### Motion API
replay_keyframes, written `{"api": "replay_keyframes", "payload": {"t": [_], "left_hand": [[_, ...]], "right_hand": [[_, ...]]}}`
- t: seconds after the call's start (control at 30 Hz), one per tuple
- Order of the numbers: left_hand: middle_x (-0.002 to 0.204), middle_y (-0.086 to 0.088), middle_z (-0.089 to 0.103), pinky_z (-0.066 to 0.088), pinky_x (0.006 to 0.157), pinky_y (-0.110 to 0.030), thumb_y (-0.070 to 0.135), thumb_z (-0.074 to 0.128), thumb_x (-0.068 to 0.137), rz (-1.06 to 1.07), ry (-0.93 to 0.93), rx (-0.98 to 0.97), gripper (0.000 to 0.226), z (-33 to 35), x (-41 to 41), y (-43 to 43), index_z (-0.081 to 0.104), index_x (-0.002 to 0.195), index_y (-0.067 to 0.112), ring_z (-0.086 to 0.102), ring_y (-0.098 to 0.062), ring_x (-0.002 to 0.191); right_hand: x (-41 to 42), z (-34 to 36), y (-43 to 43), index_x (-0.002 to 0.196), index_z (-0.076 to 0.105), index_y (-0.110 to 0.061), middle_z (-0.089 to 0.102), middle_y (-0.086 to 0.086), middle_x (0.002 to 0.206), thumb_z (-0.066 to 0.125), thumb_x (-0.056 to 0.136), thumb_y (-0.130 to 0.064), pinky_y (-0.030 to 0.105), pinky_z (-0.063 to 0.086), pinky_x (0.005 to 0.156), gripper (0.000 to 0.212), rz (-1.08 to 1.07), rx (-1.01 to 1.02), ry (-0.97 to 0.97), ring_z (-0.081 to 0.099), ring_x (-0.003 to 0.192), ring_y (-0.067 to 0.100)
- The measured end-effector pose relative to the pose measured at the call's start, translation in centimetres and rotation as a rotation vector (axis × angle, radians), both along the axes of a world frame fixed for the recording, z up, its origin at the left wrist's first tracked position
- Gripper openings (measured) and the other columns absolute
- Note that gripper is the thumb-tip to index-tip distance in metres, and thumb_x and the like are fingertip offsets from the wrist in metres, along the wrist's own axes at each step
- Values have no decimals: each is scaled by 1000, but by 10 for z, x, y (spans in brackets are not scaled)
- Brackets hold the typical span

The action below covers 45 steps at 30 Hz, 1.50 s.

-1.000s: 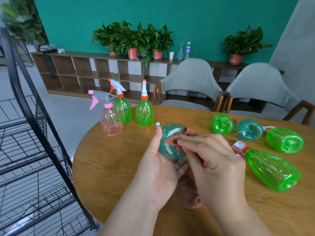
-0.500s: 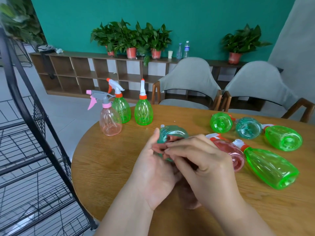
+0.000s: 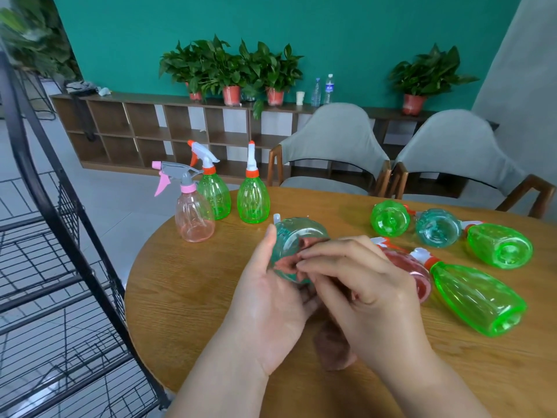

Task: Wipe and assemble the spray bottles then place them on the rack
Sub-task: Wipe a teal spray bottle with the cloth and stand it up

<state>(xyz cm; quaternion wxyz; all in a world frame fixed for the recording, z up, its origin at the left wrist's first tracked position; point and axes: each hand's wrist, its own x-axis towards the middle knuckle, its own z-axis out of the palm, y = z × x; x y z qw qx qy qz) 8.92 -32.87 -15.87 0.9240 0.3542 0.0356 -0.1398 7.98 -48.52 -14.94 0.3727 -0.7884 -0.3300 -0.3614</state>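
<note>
**Cloth back on the base of the teal bottle**

The black wire rack [image 3: 99, 254] stands off the left edge of the table [image 3: 187, 297], with none of the bottles on it. Two grey chairs [image 3: 334, 146] are drawn up at the table's far side.

Over the table's near middle, my left hand [image 3: 271, 303] grips the teal bottle [image 3: 289, 242]. My thumb runs up its left side and my fingers curl beneath it, so its base faces me. My right hand [image 3: 367, 291] pinches the pink cloth [image 3: 331, 348] and presses a fold of it across that base, while the rest of the cloth hangs down between my wrists.

A second ago the base was bare and my right fingertips sat at its right rim. Half a second ago the bottle had dipped mostly behind my fingers. Now it is raised again, and the cloth covers its lower half.

Along the table's right side, a large green bottle [image 3: 479, 297] lies nearest me. A red-tinted bottle [image 3: 422, 279] touches its left side and shows more fully than it did a second ago. Three more bottles lie in a row beyond these two, green [image 3: 390, 218], teal [image 3: 438, 232] and green [image 3: 500, 245].

At the table's far left edge, three assembled bottles stand upright and unmoved. They are a pink one [image 3: 194, 218] and two green ones [image 3: 214, 197] [image 3: 253, 203].
</note>
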Motion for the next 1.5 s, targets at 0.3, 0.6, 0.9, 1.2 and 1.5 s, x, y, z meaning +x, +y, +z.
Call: {"api": "replay_keyframes", "payload": {"t": [0.3, 0.6, 0.9, 1.2, 1.5], "left_hand": [[137, 0, 74, 47, 115, -52, 54, 41, 110, 60, -203, 335, 45, 0, -16, -16, 66, 141, 32, 66, -18, 133], [122, 7, 75, 58, 94, -22, 29, 68, 97, 239, -370, 657, 34, -13, -1, -11, 60, 130, 28, 69, -9, 125], [134, 12, 69, 55, 104, -31, 12, 80, 91, 192, -616, 791, 78, -9, -19, -14, 43, 153, 40, 67, -10, 127], [146, 17, 60, 52, 111, -43, 36, 88, 87, 238, -665, 965, 86, -16, -17, -23, 34, 151, 52, 62, -8, 135], [148, 20, 57, 51, 113, -39, 48, 91, 82, 247, -650, 1045, 90, -21, -16, -24, 35, 152, 56, 57, -1, 138]], "right_hand": [[-6, 6, 10, 107, 83, -12, 76, -3, 117, 81, 90, 3, 36, 57, 96, 23, -38, 207, -12, 73, 113, 19], [-6, 6, 7, 109, 80, -17, 81, -8, 112, 78, 91, -4, 30, 58, 100, 22, 61, 562, 256, 76, 114, 18], [-3, 21, -2, 108, 80, -14, 83, 3, 106, 77, 87, -9, 27, 62, 93, 21, 125, 921, 468, 79, 102, 16], [-6, 17, -2, 102, 82, -11, 84, 0, 102, 80, 89, 0, 23, 61, 90, 18, 43, 851, 385, 80, 102, 16], [-5, 11, -1, 103, 84, -17, 78, -10, 113, 89, 85, -6, 31, 56, 99, 22, -232, 323, -9, 74, 111, 9]]}}
